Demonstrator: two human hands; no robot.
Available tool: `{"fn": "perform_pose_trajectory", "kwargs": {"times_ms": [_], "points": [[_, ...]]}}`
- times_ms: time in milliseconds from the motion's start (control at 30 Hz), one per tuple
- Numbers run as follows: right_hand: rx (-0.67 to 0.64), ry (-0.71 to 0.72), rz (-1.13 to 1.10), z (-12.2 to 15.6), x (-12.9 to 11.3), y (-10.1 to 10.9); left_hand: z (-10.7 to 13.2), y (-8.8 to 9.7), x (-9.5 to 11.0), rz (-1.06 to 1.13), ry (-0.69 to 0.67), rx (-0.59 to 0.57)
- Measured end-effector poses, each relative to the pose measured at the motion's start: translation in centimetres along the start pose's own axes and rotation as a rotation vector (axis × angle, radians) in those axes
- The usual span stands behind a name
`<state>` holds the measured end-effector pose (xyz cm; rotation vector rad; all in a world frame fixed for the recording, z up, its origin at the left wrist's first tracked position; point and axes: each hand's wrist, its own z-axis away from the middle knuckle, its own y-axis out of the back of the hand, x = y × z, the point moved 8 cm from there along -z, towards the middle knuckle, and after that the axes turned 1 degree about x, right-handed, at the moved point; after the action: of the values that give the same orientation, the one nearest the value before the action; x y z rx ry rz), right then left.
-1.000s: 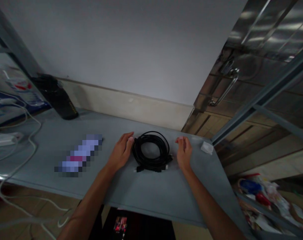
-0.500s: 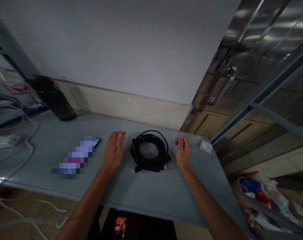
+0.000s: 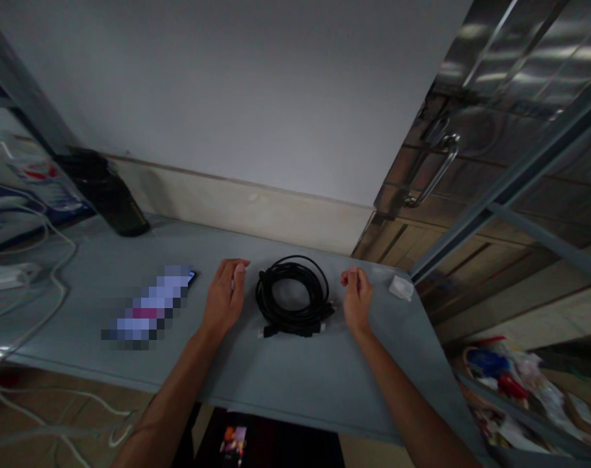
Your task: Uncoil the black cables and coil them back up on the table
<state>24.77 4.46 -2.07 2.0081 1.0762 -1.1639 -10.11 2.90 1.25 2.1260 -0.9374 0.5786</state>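
Cable coil (image 3: 295, 321) lies flat; bottle (image 3: 110, 200) bears illegible lettering (image 3: 138, 212).

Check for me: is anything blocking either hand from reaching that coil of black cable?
Nothing visible is. The black cable coil lies on the grey tabletop between the left hand and the right hand, with only tabletop showing in either gap.

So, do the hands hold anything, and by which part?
Nothing is visibly held: the left hand and right hand flank the black cable coil without touching it.
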Motion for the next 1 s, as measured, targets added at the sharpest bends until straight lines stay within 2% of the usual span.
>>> {"fn": "perform_pose_trajectory", "kwargs": {"times_ms": [1000], "points": [[-0.033,0.006,0.018,0.14,-0.15,-0.26,0.12,-0.33,-0.22,-0.014,0.013,-0.021]]}}
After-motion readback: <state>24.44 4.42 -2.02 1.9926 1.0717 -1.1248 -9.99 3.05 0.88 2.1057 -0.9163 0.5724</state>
